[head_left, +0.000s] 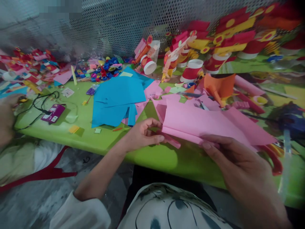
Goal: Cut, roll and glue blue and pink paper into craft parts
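Left hand (143, 133) grip pinching folded pink paper (197, 124) at its near-left edge; right hand (240, 168) grip pinching its near edge; blue sheets (116, 98) beside on green worktop (157, 157).

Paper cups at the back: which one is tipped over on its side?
The white paper cup with a red band, just behind the blue paper. Its round opening faces forward, while the other cups to its right stand upside down, decorated.

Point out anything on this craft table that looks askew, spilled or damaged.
Paper scraps lie scattered over the green table, and a paper cup lies tipped on its side near the back. The pink paper in both hands looks intact.
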The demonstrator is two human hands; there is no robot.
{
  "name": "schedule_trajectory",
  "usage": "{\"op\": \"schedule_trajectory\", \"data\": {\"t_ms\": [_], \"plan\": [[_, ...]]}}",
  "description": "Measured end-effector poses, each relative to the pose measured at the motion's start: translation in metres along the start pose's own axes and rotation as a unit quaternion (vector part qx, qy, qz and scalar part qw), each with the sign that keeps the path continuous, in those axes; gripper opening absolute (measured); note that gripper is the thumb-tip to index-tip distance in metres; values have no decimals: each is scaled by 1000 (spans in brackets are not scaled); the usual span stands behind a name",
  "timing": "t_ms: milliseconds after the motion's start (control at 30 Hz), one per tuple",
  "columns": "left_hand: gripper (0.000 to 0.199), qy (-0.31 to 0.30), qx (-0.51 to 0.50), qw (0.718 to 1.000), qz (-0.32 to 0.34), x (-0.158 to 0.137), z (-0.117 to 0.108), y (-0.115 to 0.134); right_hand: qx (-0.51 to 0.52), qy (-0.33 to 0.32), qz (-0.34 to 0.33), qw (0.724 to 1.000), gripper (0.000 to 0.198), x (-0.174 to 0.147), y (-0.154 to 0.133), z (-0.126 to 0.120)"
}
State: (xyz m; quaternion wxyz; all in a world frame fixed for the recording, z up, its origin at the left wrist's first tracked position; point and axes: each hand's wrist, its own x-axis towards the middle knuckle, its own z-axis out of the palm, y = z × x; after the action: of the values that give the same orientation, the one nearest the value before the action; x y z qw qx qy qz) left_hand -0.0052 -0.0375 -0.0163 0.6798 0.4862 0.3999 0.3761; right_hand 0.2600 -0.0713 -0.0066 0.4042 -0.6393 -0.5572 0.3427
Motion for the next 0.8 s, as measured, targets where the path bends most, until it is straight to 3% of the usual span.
{"op": "schedule_trajectory", "data": {"t_ms": [133, 233, 367, 433, 533, 633, 800], "plan": [[37, 20, 15, 1000, 19, 1, 2, 1, 6, 35, 16, 999, 40, -2, 0, 3], [37, 68, 143, 986, 46, -5, 4, 9, 15, 40, 30, 999, 42, -3, -2, 2], [28, 101, 405, 899, 133, -19, 5, 22, 7, 21, 27, 999, 44, -3, -3, -1], [32, 69, 476, 861, 168, -23, 3, 23, 0, 18, 29, 999, 42, -5, -3, -1], [32, 31, 523, 832, 184, -22, 1, 16, -23, 26, 14, 999, 39, -8, 1, 0], [24, 42, 517, 839, 165, -17, 1, 6, -63, 37, -33, 997, 37, -11, 7, 2], [19, 70, 400, 908, 105, -14, 5, 2, -73, 35, -54, 995, 37, -10, 7, 2]]}}
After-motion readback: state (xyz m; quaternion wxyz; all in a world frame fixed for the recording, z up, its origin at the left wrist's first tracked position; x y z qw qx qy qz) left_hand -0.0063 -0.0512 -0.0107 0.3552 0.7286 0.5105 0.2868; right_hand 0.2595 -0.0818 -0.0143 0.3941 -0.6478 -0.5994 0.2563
